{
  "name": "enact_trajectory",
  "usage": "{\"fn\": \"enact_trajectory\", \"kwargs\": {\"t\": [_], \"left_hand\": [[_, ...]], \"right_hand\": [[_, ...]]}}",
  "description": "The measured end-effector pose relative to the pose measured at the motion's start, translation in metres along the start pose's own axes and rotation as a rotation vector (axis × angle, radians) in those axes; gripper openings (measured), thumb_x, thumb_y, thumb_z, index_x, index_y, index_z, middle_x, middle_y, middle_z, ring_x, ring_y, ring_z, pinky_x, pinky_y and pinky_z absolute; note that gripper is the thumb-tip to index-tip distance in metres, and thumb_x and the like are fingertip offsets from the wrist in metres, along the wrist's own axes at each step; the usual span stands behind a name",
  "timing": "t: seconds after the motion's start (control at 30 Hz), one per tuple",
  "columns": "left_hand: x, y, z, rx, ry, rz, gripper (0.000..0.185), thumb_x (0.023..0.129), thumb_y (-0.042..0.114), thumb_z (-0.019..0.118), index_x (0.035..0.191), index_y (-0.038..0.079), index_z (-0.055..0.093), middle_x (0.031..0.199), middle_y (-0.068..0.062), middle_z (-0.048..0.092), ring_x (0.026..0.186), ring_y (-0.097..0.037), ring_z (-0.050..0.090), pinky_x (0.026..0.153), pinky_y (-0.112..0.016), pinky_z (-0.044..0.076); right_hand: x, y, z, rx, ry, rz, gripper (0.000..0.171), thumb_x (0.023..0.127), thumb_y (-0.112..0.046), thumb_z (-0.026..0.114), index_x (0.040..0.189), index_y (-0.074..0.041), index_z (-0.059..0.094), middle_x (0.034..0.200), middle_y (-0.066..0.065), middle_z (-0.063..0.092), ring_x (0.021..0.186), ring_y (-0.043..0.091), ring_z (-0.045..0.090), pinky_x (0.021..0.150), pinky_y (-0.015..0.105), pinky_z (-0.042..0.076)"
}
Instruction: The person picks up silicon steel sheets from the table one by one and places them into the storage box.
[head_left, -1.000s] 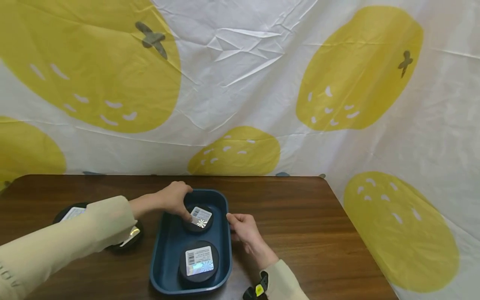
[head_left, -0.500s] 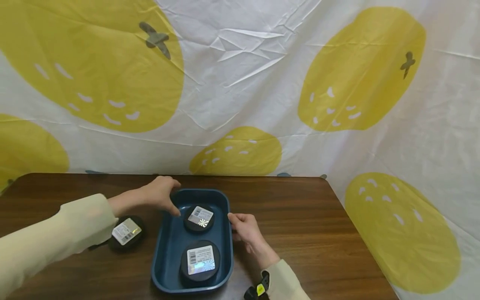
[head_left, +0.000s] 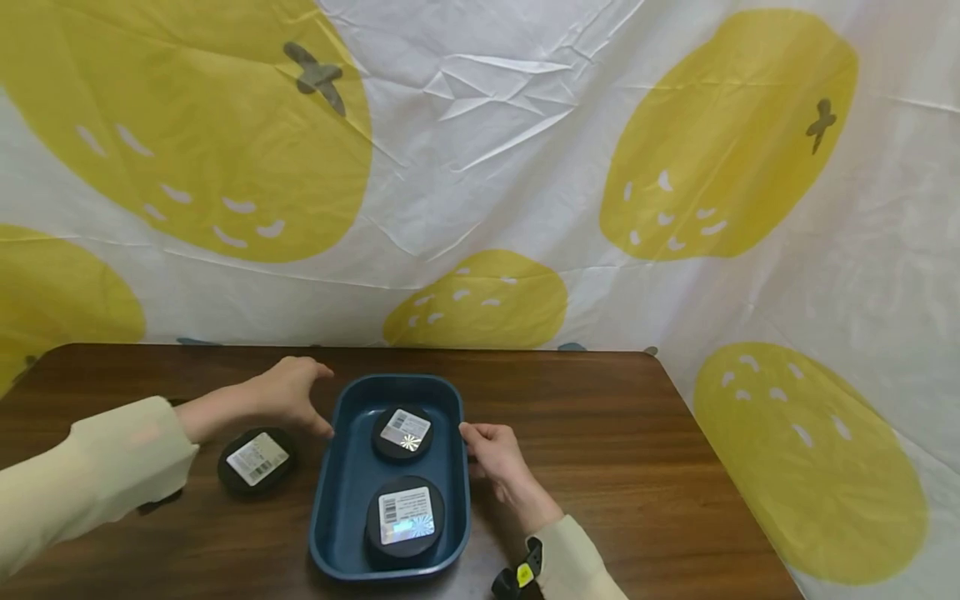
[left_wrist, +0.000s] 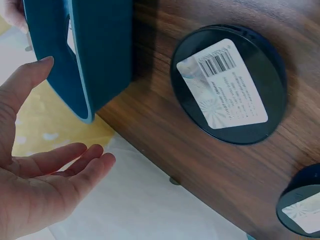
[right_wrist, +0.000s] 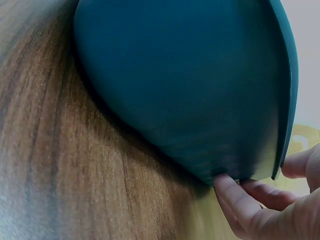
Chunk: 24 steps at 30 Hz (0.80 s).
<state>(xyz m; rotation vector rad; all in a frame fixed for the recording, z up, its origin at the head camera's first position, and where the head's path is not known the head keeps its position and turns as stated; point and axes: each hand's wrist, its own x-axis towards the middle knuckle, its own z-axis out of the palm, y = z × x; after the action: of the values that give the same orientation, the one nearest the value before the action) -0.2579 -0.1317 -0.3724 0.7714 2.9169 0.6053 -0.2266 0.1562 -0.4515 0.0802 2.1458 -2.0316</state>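
Note:
The blue tray (head_left: 324,500) is a deep rectangle with rounded corners, holding two round black tubs with white barcode labels. The smaller tub (head_left: 402,433) lies toward the back and the bigger tub (head_left: 405,517) toward the front. My right hand (head_left: 498,467) pinches the tray's right rim, thumb at the edge and fingers against the outer wall (right_wrist: 185,90). With fingers spread and nothing in it, my left hand (head_left: 288,396) is just left of the tray, thumb tip near its left rim. A labelled black tub (head_left: 257,460) lies on the table below the left wrist.
In the left wrist view another labelled black tub (left_wrist: 302,212) is cut off at the right; the left sleeve (head_left: 127,462) hides that area in the head view. A white cloth with yellow fruit prints (head_left: 480,300) hangs behind the brown wooden table (head_left: 600,450).
My left hand has let go of the smaller tub in the tray and moved left, out past the tray's rim. The right hand keeps its grip on the rim.

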Motion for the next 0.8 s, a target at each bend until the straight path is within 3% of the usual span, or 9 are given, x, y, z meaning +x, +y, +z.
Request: {"fn": "enact_trajectory", "kwargs": {"t": [0.6,0.8], "left_hand": [[-0.028,-0.027,0.004,0.058,0.013,0.016,0.078,0.053,0.030,0.088,0.105,-0.019,0.058,0.101,-0.032,0.060,0.097,-0.049,0.055,0.084,-0.052,0.048],[-0.035,-0.031,0.003,0.055,-0.023,-0.013,0.077,0.054,0.028,0.088,0.107,-0.019,0.057,0.103,-0.033,0.059,0.099,-0.049,0.054,0.083,-0.052,0.048]], "right_hand": [[-0.001,0.001,0.000,0.012,-0.016,-0.020,0.035,0.097,-0.014,0.050,0.104,0.019,0.060,0.086,0.024,0.068,0.069,0.016,0.065,0.065,0.037,0.057],[-0.001,0.000,0.001,0.013,-0.015,-0.018,0.035,0.096,-0.014,0.051,0.104,0.019,0.060,0.088,0.026,0.067,0.070,0.018,0.066,0.065,0.037,0.057]]}}
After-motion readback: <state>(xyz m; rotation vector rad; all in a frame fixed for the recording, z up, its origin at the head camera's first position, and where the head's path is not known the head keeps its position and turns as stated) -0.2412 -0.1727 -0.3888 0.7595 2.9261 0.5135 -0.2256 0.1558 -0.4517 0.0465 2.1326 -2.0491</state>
